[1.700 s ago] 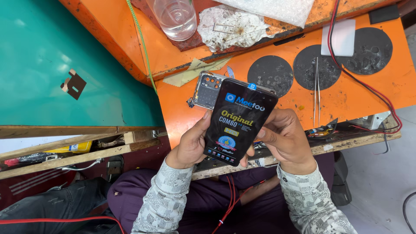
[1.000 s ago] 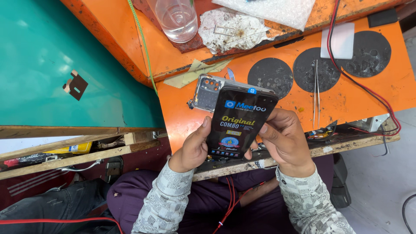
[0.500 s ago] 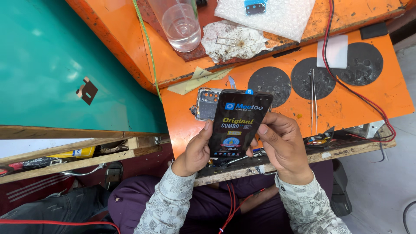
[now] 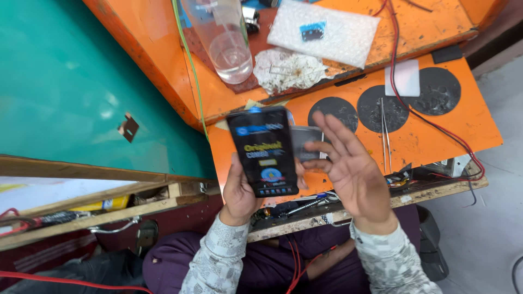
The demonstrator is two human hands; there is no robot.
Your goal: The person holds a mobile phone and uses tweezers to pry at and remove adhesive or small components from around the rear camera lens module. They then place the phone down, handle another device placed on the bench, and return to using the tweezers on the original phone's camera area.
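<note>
So the biggest thing here is the teal wall panel (image 4: pixel 65 81) way off to the left of the left hand, then the orange counter (image 4: pixel 457 120) spreading out above and to the right of both hands. Up past the fingertips there's a sheet of white bubble wrap (image 4: pixel 338 38) with a small blue part sitting on it, a clear plastic bottle (image 4: pixel 226 43) up and left of that, and a crumpled white rag (image 4: pixel 286 71) between them. The left hand (image 4: pixel 239 190) is wrapped around the lower half of a flat black package (image 4: pixel 262 151) with yellow lettering, holding it upright right in front of the counter edge. The right hand (image 4: pixel 348 166) is wide open, fingers spread, palm facing up, holding nothing, just beside the package on its right. Behind its fingers lies a phone body (image 4: pixel 305 142), kinda blurry. Right of the right hand are three dark round patches (image 4: pixel 438 90), a white card (image 4: pixel 406 78), a red wire (image 4: pixel 436 128) and thin tweezers (image 4: pixel 384 133).
</note>
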